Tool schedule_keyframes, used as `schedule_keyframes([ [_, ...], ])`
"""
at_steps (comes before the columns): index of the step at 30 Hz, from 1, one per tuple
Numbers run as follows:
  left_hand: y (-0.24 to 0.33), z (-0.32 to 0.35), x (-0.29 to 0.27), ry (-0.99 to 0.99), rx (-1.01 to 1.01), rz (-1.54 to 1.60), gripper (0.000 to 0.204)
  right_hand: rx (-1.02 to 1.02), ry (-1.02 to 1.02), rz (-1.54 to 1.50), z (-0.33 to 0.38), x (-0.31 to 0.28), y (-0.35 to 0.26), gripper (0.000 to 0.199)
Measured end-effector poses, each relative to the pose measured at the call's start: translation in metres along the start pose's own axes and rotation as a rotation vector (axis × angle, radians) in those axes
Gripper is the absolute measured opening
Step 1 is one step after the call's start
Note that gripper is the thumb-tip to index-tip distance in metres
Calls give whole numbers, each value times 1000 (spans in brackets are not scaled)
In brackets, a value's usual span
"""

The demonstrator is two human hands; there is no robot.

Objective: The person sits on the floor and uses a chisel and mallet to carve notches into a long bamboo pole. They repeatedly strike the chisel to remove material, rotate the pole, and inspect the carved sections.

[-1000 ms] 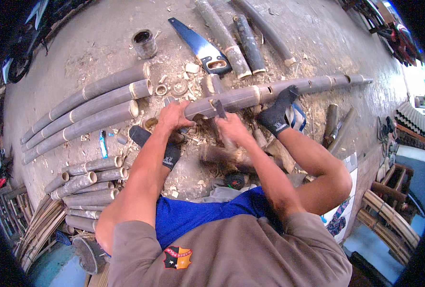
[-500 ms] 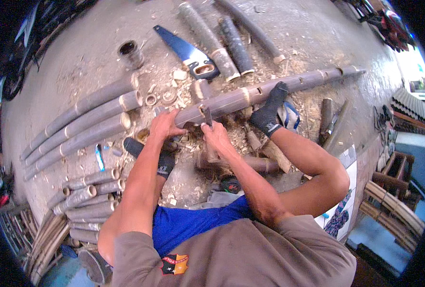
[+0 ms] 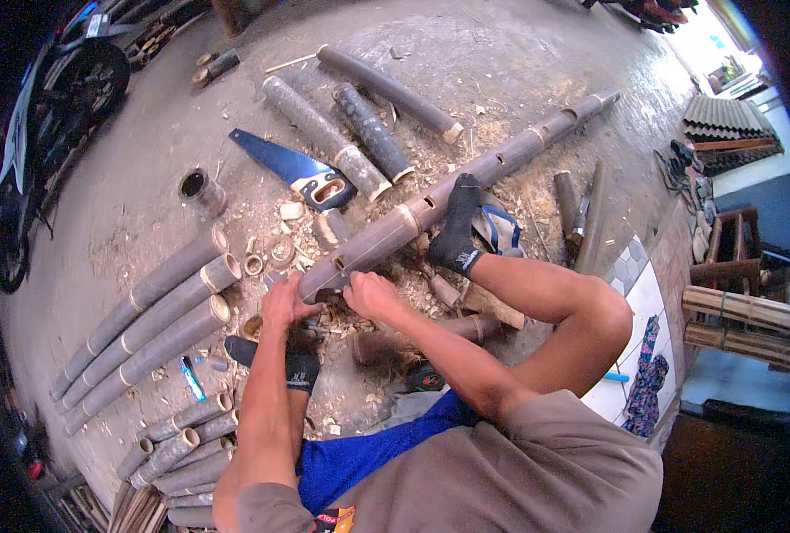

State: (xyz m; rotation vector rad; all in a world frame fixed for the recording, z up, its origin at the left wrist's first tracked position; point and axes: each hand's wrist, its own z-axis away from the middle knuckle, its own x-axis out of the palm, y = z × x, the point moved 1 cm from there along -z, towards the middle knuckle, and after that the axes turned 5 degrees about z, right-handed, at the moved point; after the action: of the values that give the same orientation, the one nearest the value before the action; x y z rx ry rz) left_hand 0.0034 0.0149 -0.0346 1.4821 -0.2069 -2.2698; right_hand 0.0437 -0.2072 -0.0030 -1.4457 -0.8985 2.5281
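A long dark bamboo pole [image 3: 384, 233] with several cut openings slants from near my hands to the far right. My left hand [image 3: 282, 302] is closed at its near end, thumb towards the middle. Just below the pole, my right hand [image 3: 373, 296] is closed in a fist beside the opening nearest that end. It grips a flat-bladed cutting tool, mostly hidden now; a dark part [image 3: 329, 296] shows between my hands. My right foot, in a dark sock [image 3: 455, 233], presses against the pole. Wood chips [image 3: 293, 211] lie around.
A handsaw [image 3: 293, 169] lies beyond the pole, near several bamboo lengths [image 3: 324, 133]. Three long bamboo pieces [image 3: 159, 311] and a stack of short tubes [image 3: 186, 453] lie at left. A bamboo cup [image 3: 201, 191] stands farther back. A motorcycle [image 3: 66, 115] is at the far left.
My view has turned, shifting the scene. My right hand has moved from upright with the blade at the opening to a lower fist beside the pole. My left hand stays at the end.
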Motion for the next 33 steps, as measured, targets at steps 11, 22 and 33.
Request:
schedule_keyframes([
  [11,-21,0,10,52,55,40,90,104,145,-323,15,27,-2,38],
  [22,-33,-5,5,-99,172,57,115,100,10,5,101,21,85,45],
  [33,12,84,-109,526,181,-442,96,70,236,62,116,0,87,47],
])
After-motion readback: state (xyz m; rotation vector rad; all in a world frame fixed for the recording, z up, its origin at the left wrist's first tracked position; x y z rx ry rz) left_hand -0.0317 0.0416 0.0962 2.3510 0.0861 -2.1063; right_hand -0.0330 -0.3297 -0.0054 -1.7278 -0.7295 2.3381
